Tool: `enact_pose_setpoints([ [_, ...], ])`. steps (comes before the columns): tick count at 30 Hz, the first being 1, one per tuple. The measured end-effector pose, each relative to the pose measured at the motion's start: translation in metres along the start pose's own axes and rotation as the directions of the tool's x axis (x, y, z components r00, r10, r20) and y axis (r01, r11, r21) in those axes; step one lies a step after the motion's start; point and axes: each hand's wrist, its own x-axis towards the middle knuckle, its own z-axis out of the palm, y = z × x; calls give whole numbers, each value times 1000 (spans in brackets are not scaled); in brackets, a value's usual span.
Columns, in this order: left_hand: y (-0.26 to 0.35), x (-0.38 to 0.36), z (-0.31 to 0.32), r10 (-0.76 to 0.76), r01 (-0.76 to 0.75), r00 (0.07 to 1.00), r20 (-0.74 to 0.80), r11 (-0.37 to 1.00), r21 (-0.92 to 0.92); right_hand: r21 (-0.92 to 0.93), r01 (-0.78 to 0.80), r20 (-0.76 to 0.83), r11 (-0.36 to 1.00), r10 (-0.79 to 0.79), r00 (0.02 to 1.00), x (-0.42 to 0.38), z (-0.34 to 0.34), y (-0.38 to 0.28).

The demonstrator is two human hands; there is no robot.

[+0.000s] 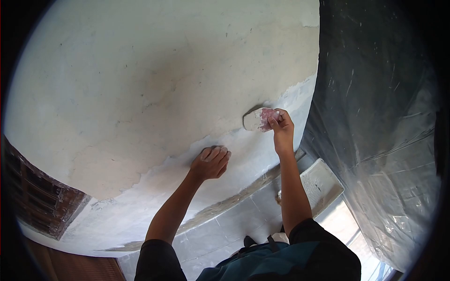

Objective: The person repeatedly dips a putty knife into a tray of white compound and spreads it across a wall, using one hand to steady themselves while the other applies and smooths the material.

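My right hand (282, 133) pinches a flat, rounded putty spreader (253, 121), caked in whitish putty with a pinkish-red patch near the fingers. The spreader lies close against the pale wall (140, 93), near the border between its beige upper surface and a whiter band (243, 150) below. Lower and to the left, my left hand (213, 160) is closed at the wall, its fingers curled and dusted white. Whatever those fingers may hold is hidden.
A tray (335, 177) with white material inside stands on the grey tiled floor (239, 218) at right. Plastic sheeting (375, 117) hangs along the right side. A brown slatted window frame (44, 196) is set in the wall at lower left.
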Motion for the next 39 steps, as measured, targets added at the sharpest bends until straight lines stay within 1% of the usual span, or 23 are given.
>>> enact_pose_setpoints([
  [2, 0, 0, 2, 1, -1, 1000, -3, 1000, 14, -108, 22, 100, 994, -11, 995, -5, 6, 3],
  [3, 1, -2, 2, -1, 1, 1000, -7, 1000, 31, -107, 18, 96, 994, -7, 995, -4, 4, 5],
  [5, 1, -3, 2, 8, -9, 1000, 21, 999, 34, 23, -2, 8, 1000, 2, 1000, 5, -1, 6],
  [6, 0, -2, 2, 15, -17, 999, 44, 999, 39, 25, -37, -17, 999, 37, 999, 5, -7, -2],
  [7, -2, -2, 3, 16, -18, 999, 40, 999, 44, 26, -31, -15, 999, 31, 999, 5, -6, -2],
  [9, 0, -2, 3, 7, -7, 1000, 16, 1000, -1, 113, -3, 69, 994, -5, 998, -1, -5, -5],
  [11, 0, -1, 3, 8, -8, 1000, 12, 1000, -1, -53, -15, 183, 998, 25, 983, -7, 10, -3],
  [13, 1, -2, 1, 7, -7, 1000, 8, 1000, 10, -64, -4, 144, 998, 13, 989, 0, 16, 0],
  [15, 1, -2, 1, -6, 6, 1000, 11, 1000, 22, 25, -7, -1, 1000, 7, 1000, 8, 6, -4],
  [17, 0, -3, 2, 2, -1, 1000, -4, 1000, 19, 60, -16, -37, 998, 18, 999, 2, 2, -8],
  [19, -1, 0, 4, 14, -14, 1000, -19, 1000, 12, 65, -13, 48, 998, 10, 999, -5, 10, -11],
  [21, 0, -2, 1, 9, -9, 1000, 3, 1000, 5, -66, -5, 170, 998, 17, 985, -7, 19, -1],
  [25, -1, -3, 3, 16, -16, 1000, 2, 1000, 23, 55, -64, -28, 996, 65, 997, 5, 6, -3],
  [26, -1, -4, 5, 19, -19, 1000, -5, 1000, 18, 60, -45, -68, 997, 49, 996, 3, 3, -4],
  [27, 0, -3, 5, 22, -22, 1000, -10, 1000, 9, 58, -43, -68, 997, 47, 997, 1, 4, -3],
  [29, -1, -3, 7, 27, -27, 1000, -8, 999, 22, -20, -10, 82, 1000, 12, 997, -5, 13, 3],
  [30, 0, -4, 5, 29, -29, 1000, 1, 999, 34, -119, 19, 126, 993, -3, 992, -7, 20, -2],
  [31, 1, -4, 3, 30, -30, 1000, 6, 999, 31, -118, 13, 123, 993, 2, 992, -5, 19, 0],
  [33, 0, -2, 1, 7, -7, 1000, 4, 1000, 13, 18, -17, -1, 1000, 17, 1000, 5, 12, 2],
  [34, 0, -3, 2, 7, -7, 1000, 0, 1000, 16, 9, -20, -24, 1000, 21, 999, 7, 2, -1],
  [35, 0, -4, 5, 7, -7, 1000, -14, 1000, 5, 63, -31, -68, 998, 35, 997, 6, -4, -1],
  [37, 0, -2, 6, 4, -5, 1000, -26, 1000, -13, 50, -8, 12, 999, 7, 1000, 2, -1, -3],
  [39, 1, -2, 4, 4, -4, 999, -33, 1000, -11, -149, -1, 166, 989, 26, 986, -5, 10, -1],
])
